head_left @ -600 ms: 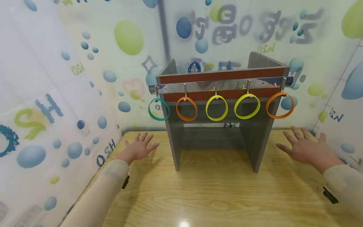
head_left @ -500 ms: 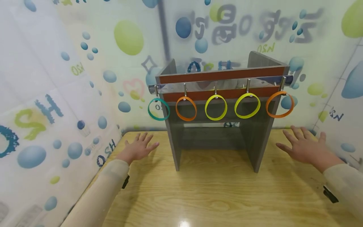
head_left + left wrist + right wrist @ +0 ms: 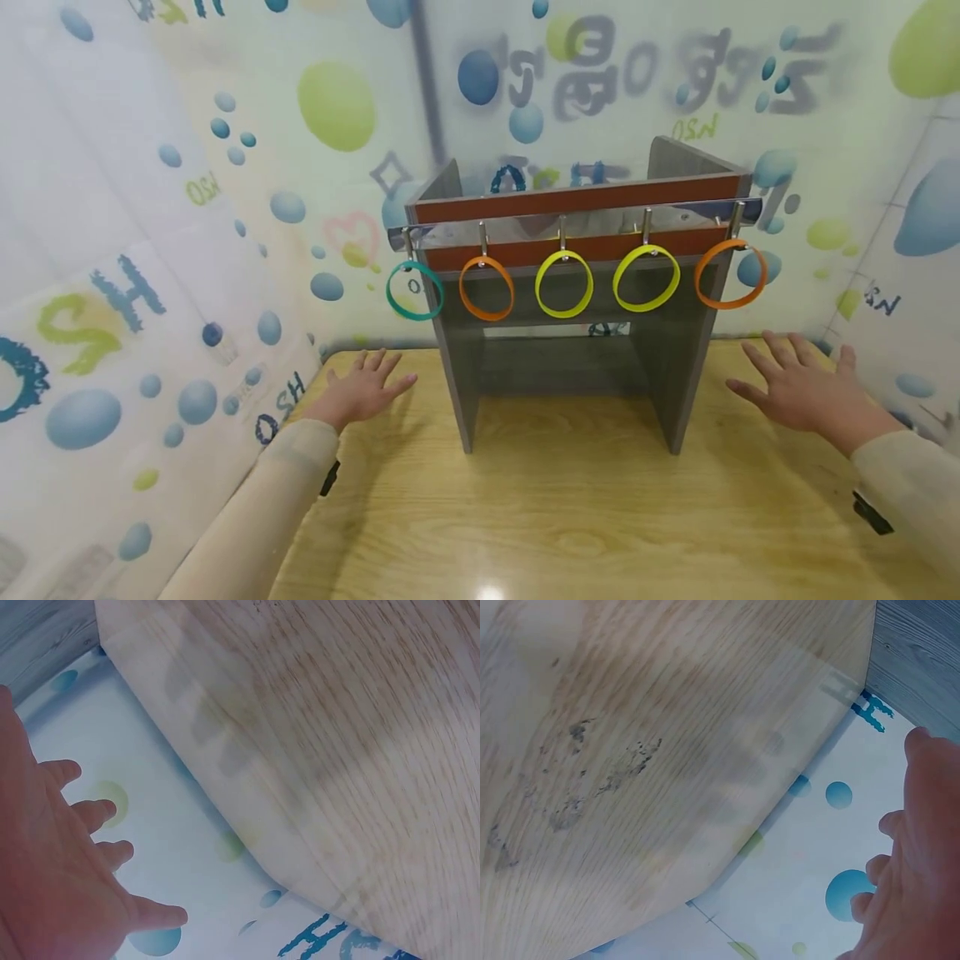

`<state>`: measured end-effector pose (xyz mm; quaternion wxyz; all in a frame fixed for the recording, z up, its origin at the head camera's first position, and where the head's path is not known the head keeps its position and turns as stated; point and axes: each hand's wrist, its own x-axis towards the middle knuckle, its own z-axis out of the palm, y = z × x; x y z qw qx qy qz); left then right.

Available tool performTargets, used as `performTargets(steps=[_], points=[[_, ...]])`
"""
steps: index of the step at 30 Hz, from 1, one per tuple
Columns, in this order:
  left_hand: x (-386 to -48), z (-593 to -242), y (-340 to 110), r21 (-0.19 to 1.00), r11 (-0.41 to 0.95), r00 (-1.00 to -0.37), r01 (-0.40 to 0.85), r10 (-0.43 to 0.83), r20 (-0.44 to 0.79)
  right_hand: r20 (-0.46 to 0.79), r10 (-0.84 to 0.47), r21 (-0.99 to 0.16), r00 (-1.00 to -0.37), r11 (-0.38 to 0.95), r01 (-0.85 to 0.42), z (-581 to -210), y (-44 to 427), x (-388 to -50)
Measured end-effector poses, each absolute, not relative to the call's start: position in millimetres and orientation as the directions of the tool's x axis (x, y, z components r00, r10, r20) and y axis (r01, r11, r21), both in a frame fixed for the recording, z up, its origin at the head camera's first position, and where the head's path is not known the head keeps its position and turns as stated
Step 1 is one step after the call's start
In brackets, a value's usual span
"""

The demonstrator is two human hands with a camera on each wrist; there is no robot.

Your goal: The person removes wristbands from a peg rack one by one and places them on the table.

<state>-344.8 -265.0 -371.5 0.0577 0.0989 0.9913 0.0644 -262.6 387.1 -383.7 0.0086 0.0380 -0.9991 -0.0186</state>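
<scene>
My left hand is held over the table's left part with its fingers spread, holding nothing. On the other side my right hand is spread the same way, with nothing in it. Between them stands a grey rack with a metal rail across its front. From the rail's hooks hang a teal ring, an orange ring, a yellow ring, a second yellow ring and another orange ring. Both hands are apart from the rack and the rings.
The rack stands on a wood-grain table. Behind it and at the sides are walls covered in patterned sheeting with dots and letters. Dark smudges mark the tabletop in the right wrist view.
The head view has shifted slightly, so the rack and rings appear a little further left. Both hands keep their spread pose, and the rings still hang from the rail.
</scene>
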Motion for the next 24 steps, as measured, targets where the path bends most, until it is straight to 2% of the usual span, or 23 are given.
performTargets(steps=[24], points=[[-336,-366,-266,0.160,0.968,-0.973,0.192,0.210,-0.100,0.023,-0.087,0.074,-0.996,0.994,-0.085,-378,394,-258]])
